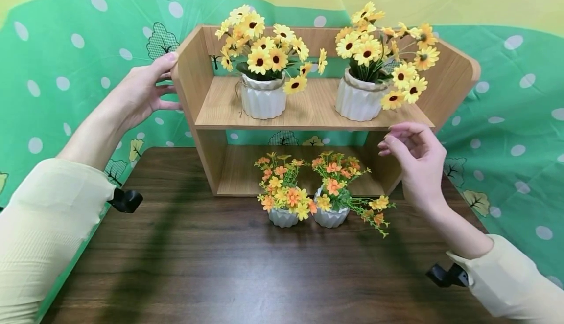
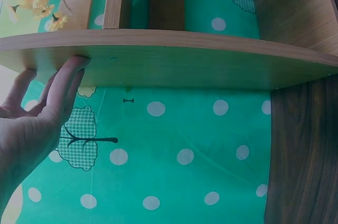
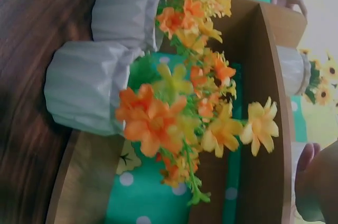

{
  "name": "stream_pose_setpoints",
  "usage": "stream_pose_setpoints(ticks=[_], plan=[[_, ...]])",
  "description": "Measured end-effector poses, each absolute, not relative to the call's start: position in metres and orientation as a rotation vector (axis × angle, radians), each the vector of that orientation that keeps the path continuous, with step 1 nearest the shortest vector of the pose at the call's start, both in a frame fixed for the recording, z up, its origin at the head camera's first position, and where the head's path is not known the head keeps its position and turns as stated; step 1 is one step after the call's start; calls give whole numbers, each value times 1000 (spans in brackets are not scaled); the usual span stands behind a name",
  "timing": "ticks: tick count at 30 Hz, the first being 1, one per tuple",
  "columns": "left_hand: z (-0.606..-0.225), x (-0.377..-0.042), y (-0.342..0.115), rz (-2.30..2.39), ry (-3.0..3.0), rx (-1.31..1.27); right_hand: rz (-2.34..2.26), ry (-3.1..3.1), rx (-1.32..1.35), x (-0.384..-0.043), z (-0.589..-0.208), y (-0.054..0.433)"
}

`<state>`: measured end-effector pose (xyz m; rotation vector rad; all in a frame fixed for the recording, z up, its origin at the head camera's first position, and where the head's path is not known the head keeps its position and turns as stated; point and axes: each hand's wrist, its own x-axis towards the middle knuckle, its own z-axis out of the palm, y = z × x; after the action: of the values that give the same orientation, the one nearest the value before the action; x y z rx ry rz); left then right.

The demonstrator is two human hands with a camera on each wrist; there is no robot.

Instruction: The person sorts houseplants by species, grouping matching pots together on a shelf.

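My left hand [image 1: 143,88] rests its fingertips on the outer left side panel [image 1: 187,84] of a two-tier wooden shelf [image 1: 306,111], its thumb near the top front corner. In the left wrist view the fingers [image 2: 66,78] reach up to that panel and are fairly straight. The right hand [image 1: 420,162], loosely curled with nothing in it, hovers before the upper board's right end. Just above it on that board stands a white pot [image 1: 359,101] of yellow daisies. Another white pot [image 1: 263,100] of yellow daisies stands upright on the left half.
Two smaller white pots [image 1: 283,218] [image 1: 331,218] with orange and yellow flowers stand side by side on the dark wooden table [image 1: 246,270], before the lower tier. Green polka-dot cloth [image 1: 511,143] hangs behind and beside the shelf.
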<state>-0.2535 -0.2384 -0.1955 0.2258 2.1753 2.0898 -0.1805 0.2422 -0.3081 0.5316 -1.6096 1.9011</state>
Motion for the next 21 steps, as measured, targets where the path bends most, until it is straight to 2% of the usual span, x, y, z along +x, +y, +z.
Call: stream_pose_setpoints(ticks=[9,21], plan=[[-195,-253,-238,2081,2183,229,1858,-1864,709,-163,-319,222],[-195,-253,-238,2086,2176,229,1612,-2192,782,-138,-333,201]])
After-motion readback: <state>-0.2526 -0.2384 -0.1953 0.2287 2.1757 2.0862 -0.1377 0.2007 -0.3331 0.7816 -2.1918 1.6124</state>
